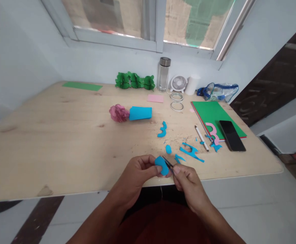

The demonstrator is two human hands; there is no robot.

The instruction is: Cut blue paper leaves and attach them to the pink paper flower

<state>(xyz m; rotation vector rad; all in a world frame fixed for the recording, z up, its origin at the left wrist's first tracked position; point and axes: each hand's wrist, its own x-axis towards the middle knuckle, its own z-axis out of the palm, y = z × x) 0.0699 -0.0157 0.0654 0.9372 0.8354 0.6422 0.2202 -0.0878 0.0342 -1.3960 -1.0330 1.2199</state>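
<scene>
My left hand [144,169] pinches a rounded piece of blue paper [161,164] between thumb and fingers, just above the table's front edge. In my right hand [187,181] is a dark, pointed tool that looks like small scissors [167,161], its tip lying against the paper's upper right edge. The handles are covered by my fingers. Close beyond the hands lie a small blue paper oval [168,149], a cut blue offcut [191,151] and a wavy blue strip [162,129].
A pink paper flower [119,113] joins a blue paper piece [140,113]. Right are a white pen [201,138], a phone [232,135] and green sheets [217,118]. Along the wall stand green paper foliage [134,81], a bottle [163,76], a fan [178,83] and tape rolls [176,106].
</scene>
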